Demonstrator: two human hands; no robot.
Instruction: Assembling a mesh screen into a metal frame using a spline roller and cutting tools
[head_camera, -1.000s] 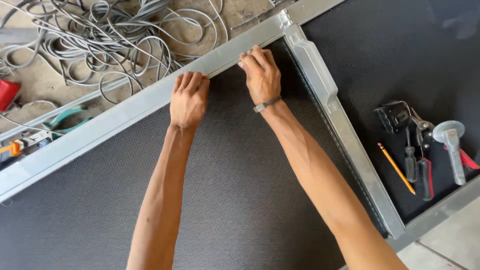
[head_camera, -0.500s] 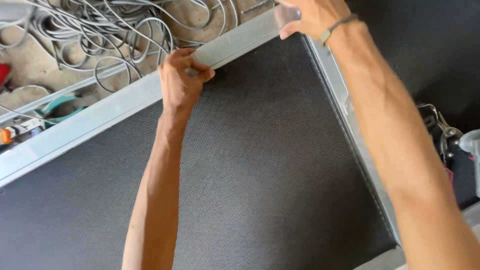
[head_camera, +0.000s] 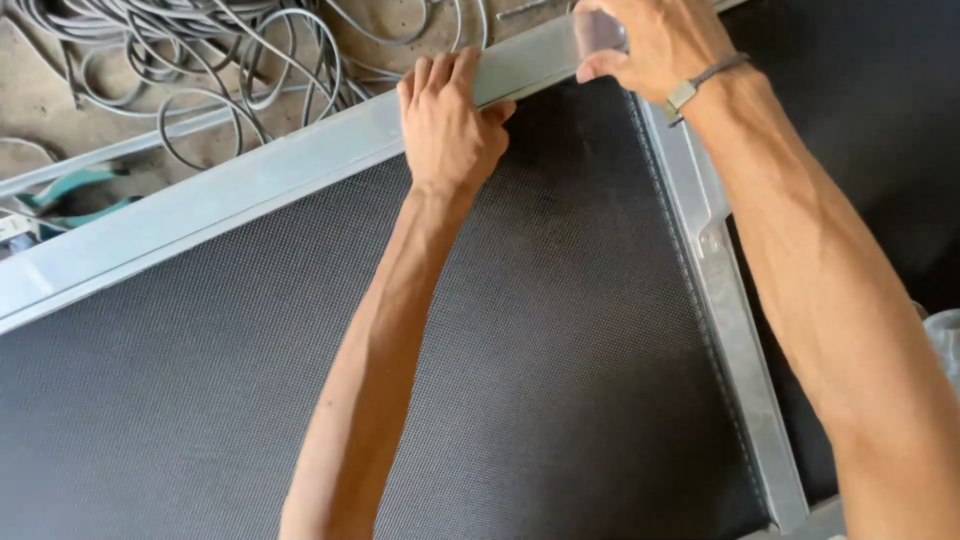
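- We see our left hand (head_camera: 447, 128) lying palm-down on the long grey metal frame rail (head_camera: 250, 190), fingers held together and hooked over the rail's far edge, the thumb tucked at its near edge against the mesh.
- Our right hand (head_camera: 650, 42) sits further along the same rail, at the corner where it meets the side rail (head_camera: 725, 330); its fingers curl around the corner with the thumb pressed underneath, clamped on the metal. A thin band (head_camera: 700, 82) circles that wrist.
- The frame rail runs slantwise from the lower left up to the upper right, and the side rail drops from that corner toward the lower right.
- The black mesh screen (head_camera: 520, 380) fills the space on the near side of the frame rail, bounded by both rails.
- On the far side of the frame rail a tangle of grey cable (head_camera: 210, 60) lies on the floor.
- Teal-handled pliers (head_camera: 75, 195) lie just beyond the rail's left stretch; their jaws are out of view.
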